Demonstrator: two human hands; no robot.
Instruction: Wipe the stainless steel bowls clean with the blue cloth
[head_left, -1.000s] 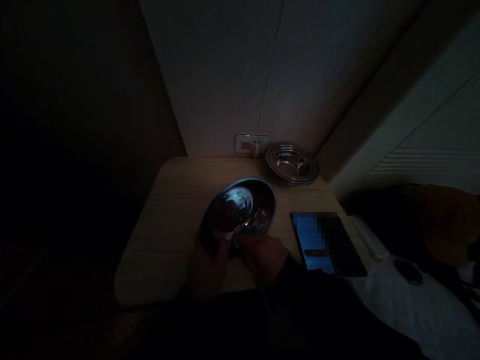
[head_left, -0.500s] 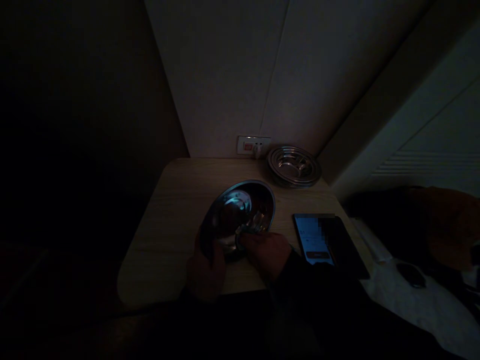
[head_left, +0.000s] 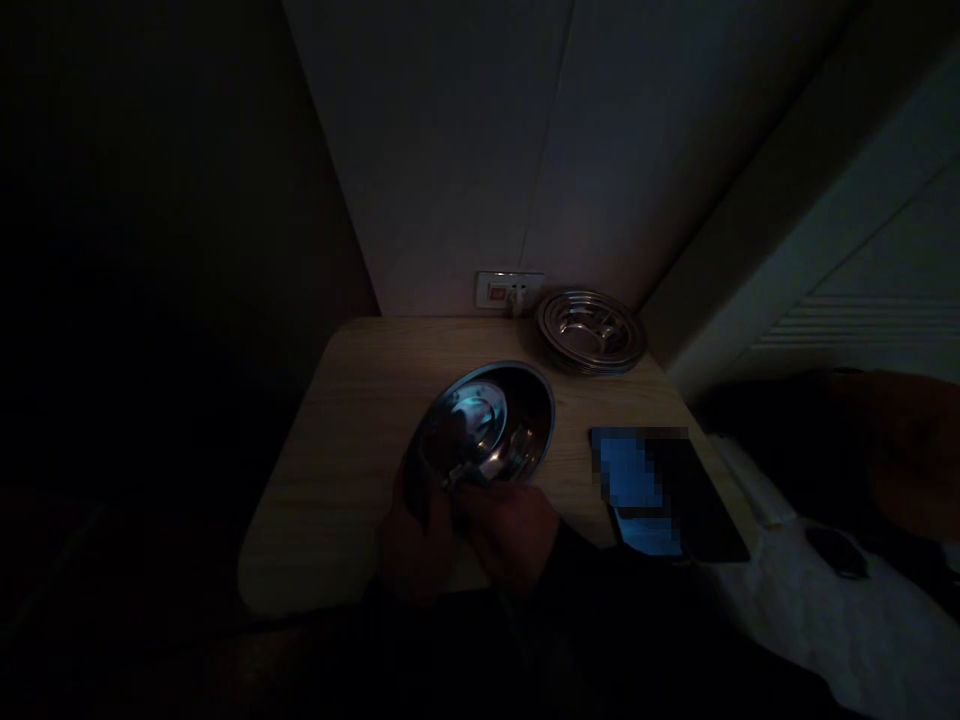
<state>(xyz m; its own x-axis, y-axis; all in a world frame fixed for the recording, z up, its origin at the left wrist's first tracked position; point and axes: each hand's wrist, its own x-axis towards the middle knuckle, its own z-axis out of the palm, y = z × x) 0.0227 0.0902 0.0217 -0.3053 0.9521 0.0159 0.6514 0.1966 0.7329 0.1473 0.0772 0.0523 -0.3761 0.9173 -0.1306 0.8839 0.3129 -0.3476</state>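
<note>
A shiny metal bowl [head_left: 517, 400] is tilted over the front of a small wooden table [head_left: 322, 450], its opening facing up toward me. My left hand [head_left: 420, 545] grips its near left rim, with the thumb over the edge. At the near side of the bowl, my right hand [head_left: 514, 530] is closed, its fingertips at the inner wall. Something dark, perhaps a cloth [head_left: 469, 478], shows at those fingers, but the dim light hides what it is.
Stacked metal plates [head_left: 589, 335] stand at the back right, beside a wall socket [head_left: 510, 290] with a plug in it. A lit phone [head_left: 634, 490] lies on a dark flat object [head_left: 709, 500] at the right. Beyond the table's right edge, a dark oval object [head_left: 836, 552] rests on pale bedding [head_left: 810, 620].
My right hand has moved left along the bowl's near inner wall, closer to my left hand. The left hand keeps its grip, and the bowl has barely shifted. The view has dimmed.
</note>
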